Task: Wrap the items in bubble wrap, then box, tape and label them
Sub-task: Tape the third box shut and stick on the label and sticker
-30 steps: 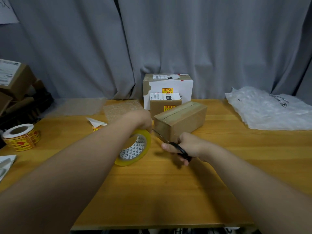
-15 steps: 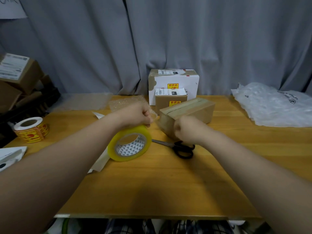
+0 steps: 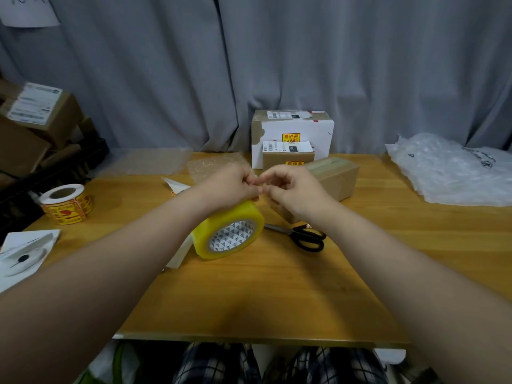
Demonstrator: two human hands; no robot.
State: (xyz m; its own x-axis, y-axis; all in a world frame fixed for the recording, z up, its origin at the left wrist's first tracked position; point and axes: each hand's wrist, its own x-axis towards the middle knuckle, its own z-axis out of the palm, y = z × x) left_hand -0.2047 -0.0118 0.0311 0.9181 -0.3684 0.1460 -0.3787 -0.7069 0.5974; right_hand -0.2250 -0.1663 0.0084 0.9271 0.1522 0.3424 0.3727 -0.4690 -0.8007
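Right hand [image 3: 293, 189] is now leaving the cardboard box [image 3: 336, 176] and meeting the left hand [image 3: 232, 187], fingertips touching. Left hand is gripping the top of the tape roll [image 3: 230, 231], which is standing tilted on the table [image 3: 277, 286]. Right fingers are curling in a pinch; contents cannot be determined. Box is sitting just behind the hands, scissors [image 3: 303, 236] lying beside the roll.

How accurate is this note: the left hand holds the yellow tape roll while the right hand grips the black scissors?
The note is wrong about the scissors. The head view shows the black scissors lying on the table, right of the yellow tape roll, with no hand on them. The right hand meets the left hand fingertip to fingertip, and the left hand holds the roll.
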